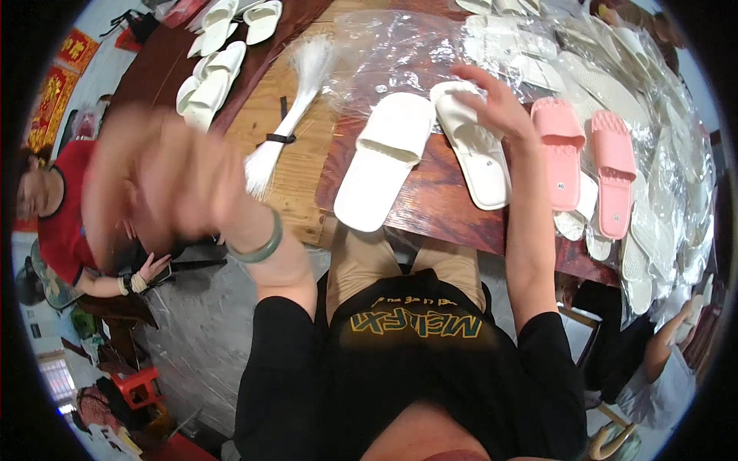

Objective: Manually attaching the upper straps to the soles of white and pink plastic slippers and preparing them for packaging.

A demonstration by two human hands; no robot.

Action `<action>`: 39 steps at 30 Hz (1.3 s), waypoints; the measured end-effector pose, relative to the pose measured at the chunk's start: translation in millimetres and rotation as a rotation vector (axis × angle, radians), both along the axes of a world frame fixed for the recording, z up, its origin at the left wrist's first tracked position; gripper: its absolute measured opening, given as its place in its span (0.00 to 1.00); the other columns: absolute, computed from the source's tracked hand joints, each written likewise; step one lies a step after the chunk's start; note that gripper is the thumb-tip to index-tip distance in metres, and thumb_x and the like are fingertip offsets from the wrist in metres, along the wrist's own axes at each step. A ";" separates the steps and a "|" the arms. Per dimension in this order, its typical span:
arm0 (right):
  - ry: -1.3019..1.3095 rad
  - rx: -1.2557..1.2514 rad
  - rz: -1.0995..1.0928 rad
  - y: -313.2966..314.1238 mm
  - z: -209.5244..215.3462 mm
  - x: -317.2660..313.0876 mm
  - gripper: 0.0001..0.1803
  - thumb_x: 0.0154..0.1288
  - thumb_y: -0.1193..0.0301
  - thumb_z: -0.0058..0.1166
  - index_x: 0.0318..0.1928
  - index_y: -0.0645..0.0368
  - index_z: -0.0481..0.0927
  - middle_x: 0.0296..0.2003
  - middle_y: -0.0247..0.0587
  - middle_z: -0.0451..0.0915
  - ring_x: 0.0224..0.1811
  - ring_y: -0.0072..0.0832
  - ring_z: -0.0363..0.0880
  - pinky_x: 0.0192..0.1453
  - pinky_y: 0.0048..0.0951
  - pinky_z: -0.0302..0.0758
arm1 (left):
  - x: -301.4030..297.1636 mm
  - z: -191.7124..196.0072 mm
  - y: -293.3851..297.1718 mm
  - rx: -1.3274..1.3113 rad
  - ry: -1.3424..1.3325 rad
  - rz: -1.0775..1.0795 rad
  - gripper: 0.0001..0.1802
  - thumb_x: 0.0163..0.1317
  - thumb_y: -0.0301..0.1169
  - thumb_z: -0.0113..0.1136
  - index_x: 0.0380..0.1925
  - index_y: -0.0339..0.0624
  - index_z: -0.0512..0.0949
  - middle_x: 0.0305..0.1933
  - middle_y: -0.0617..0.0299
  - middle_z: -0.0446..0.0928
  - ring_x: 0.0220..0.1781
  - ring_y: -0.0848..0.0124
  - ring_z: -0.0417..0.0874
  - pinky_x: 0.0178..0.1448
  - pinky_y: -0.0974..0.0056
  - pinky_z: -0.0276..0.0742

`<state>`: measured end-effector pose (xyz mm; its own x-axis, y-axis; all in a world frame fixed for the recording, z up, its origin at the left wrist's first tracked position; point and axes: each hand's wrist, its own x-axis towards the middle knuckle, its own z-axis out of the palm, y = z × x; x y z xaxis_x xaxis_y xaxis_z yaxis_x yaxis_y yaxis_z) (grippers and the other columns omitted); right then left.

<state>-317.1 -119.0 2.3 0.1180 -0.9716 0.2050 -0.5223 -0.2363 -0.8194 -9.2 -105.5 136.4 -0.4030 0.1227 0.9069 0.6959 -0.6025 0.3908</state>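
Observation:
Two white slippers lie side by side on the table in front of me: a left one (377,177) and a right one (486,170), both with the toe pointing away. Over the strap of the right one is my right hand (496,107), its fingers apart and nothing seen in them; whether it touches the strap I cannot tell. My left hand (165,180), a green bangle on its wrist, is raised off to the left, away from the slippers. Motion smears its fingers, so their pose is unclear. Two pink slippers (557,154) lie just right of my right hand.
A bundle of white strands (288,127), tied with a black band, lies left of the slippers. Clear plastic (392,58) spreads behind them. Many more white slippers (646,223) in plastic cover the right side. White slippers (211,88) also lie far left. A person in red (61,219) sits at left.

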 end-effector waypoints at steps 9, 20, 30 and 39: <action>0.817 -0.145 0.294 25.7 2.6 27.1 0.39 0.47 0.62 0.65 0.61 0.53 0.65 0.56 0.53 0.63 0.58 0.50 0.59 0.63 0.43 0.57 | 20.5 -176.4 -8.2 -0.494 -1.530 1.594 0.25 0.49 0.40 0.68 0.42 0.34 0.75 0.21 0.69 0.68 0.23 0.79 0.66 0.27 0.71 0.63; 0.563 0.021 0.209 24.0 84.3 112.4 0.28 0.52 0.55 0.60 0.54 0.50 0.73 0.39 0.43 0.69 0.44 0.37 0.67 0.50 0.33 0.65 | 45.1 -186.3 8.9 -0.236 -1.273 2.005 0.12 0.60 0.28 0.47 0.41 0.34 0.74 0.24 0.53 0.75 0.25 0.69 0.76 0.31 0.65 0.70; 0.510 0.223 0.150 -39.0 47.9 46.8 0.19 0.56 0.63 0.59 0.48 0.51 0.76 0.42 0.37 0.72 0.46 0.29 0.70 0.52 0.29 0.67 | 35.8 -203.1 -157.7 0.173 -1.010 2.006 0.25 0.52 0.41 0.62 0.45 0.34 0.73 0.23 0.71 0.68 0.21 0.84 0.65 0.25 0.75 0.61; 0.619 0.033 0.403 -51.7 8.5 84.2 0.35 0.52 0.58 0.57 0.60 0.55 0.63 0.50 0.59 0.65 0.54 0.51 0.62 0.60 0.44 0.60 | 62.9 -235.2 -360.6 0.604 -1.134 2.263 0.16 0.48 0.43 0.65 0.20 0.42 0.75 0.16 0.67 0.68 0.15 0.77 0.64 0.17 0.68 0.56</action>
<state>-232.9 -170.7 10.8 0.5520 -0.8327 -0.0431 -0.7687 -0.4882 -0.4132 53.7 -466.1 -98.8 0.3646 -0.9130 0.1833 -0.0861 0.1629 0.9829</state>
